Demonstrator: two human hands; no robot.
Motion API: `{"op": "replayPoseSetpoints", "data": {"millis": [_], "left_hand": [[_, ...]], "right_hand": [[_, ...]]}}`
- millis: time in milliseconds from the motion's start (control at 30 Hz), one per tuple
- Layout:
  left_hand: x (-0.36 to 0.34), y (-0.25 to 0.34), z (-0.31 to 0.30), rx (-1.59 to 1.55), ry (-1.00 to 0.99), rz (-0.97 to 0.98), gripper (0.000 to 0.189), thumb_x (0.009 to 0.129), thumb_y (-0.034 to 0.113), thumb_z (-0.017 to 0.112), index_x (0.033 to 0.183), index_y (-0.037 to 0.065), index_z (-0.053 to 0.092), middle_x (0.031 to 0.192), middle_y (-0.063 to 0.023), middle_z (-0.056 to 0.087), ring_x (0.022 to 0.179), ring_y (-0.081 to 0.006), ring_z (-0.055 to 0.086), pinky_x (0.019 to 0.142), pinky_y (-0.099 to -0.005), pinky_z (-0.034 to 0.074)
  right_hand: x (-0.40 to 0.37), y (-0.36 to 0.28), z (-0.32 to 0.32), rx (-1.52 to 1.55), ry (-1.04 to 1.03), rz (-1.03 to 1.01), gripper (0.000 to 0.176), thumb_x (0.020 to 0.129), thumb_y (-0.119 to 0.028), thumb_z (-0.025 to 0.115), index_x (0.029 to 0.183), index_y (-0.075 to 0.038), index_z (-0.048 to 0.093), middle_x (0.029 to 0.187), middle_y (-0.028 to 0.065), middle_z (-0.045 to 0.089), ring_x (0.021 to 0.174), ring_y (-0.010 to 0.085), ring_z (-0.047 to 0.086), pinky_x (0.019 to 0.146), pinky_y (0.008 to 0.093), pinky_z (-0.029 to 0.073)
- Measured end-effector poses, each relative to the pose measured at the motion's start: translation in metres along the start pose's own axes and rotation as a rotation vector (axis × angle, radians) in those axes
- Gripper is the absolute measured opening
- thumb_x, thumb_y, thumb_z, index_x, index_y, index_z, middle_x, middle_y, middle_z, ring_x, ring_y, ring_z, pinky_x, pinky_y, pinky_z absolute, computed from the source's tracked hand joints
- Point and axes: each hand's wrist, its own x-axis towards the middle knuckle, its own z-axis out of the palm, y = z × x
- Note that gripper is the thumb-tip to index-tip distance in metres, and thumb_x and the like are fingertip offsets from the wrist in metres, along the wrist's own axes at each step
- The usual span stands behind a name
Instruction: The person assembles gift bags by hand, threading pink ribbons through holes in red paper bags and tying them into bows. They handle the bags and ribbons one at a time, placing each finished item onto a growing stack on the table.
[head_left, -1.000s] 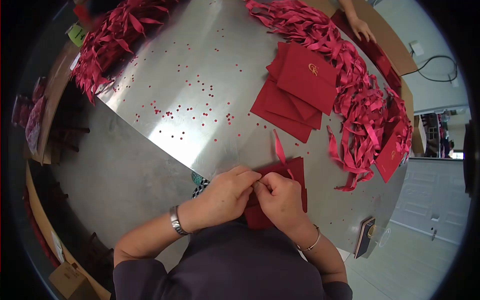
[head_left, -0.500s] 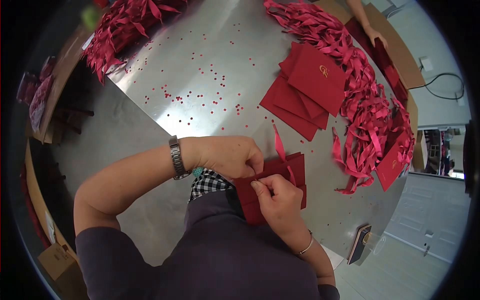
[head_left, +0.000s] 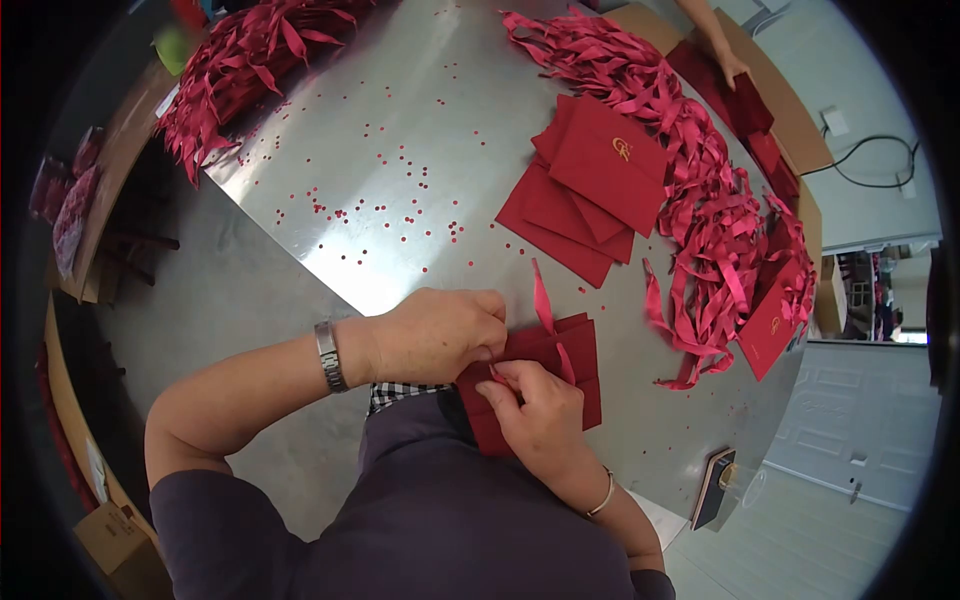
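A red paper bag lies tilted at the table's near edge, against my body. Pink-red ribbon loops up from its far side. My left hand, with a metal watch at the wrist, is closed in a pinch at the bag's upper left edge. A thin bit that looks like ribbon shows by its fingertips. My right hand, wearing a bangle, pinches the bag's edge beside it between thumb and forefinger. The fingertips of both hands nearly meet and partly hide what they grip.
Several flat red bags are stacked beyond my hands. A long heap of ribbons runs along the right, another ribbon pile lies far left. Red paper dots dot the metal table. A phone lies right. Another person's hand holds red material.
The view has shifted slightly, moving the table's contents left and down. My left wrist has dropped a little and its fingers have turned. Both hands stay at the bag's edge.
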Motion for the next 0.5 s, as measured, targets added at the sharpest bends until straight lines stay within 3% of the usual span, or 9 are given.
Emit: {"op": "replayPoseSetpoints", "data": {"millis": [133, 300, 433, 500], "left_hand": [[0.0, -0.004, -0.004, 0.117, 0.061, 0.04, 0.01, 0.078, 0.007, 0.063, 0.087, 0.01, 0.065, 0.102, -0.0039, 0.058, 0.093, -0.0258, 0.063, 0.072, -0.0388, 0.053], [0.001, -0.007, -0.003, 0.271, 0.068, 0.057, 0.012, 0.077, 0.007, 0.062, 0.088, 0.009, 0.064, 0.1, -0.005, 0.058, 0.094, -0.0261, 0.063, 0.073, -0.0392, 0.054], [0.003, -0.003, -0.005, 0.384, 0.032, 0.052, 0.012, 0.076, 0.006, 0.062, 0.088, 0.007, 0.062, 0.098, -0.0058, 0.058, 0.094, -0.0251, 0.063, 0.071, -0.0383, 0.054], [0.003, -0.005, -0.008, 0.391, 0.021, 0.065, 0.01, 0.078, 0.007, 0.06, 0.087, 0.005, 0.062, 0.097, -0.0078, 0.058, 0.094, -0.027, 0.063, 0.073, -0.0394, 0.055]], "right_hand": [[-0.005, -0.008, -0.029, -0.053, -0.075, 0.007, 0.024, 0.08, -0.017, 0.074, 0.098, -0.004, 0.065, 0.074, 0.0097, 0.065, 0.061, 0.0244, 0.063, 0.055, 0.0355, 0.049], [-0.019, 0.002, -0.048, -0.186, -0.073, -0.301, 0.029, 0.072, -0.004, 0.075, 0.1, -0.004, 0.065, 0.08, 0.0064, 0.066, 0.068, 0.0238, 0.061, 0.065, 0.0364, 0.048], [-0.029, 0.016, -0.039, -0.118, -0.009, -0.294, 0.027, 0.072, -0.002, 0.073, 0.097, -0.006, 0.066, 0.084, 0.0047, 0.066, 0.077, 0.0258, 0.059, 0.072, 0.0375, 0.046], [-0.025, 0.022, -0.038, -0.183, 0.037, -0.26, 0.03, 0.074, -0.007, 0.072, 0.104, -0.008, 0.066, 0.088, 0.0004, 0.064, 0.084, 0.0207, 0.054, 0.079, 0.0369, 0.041]]}}
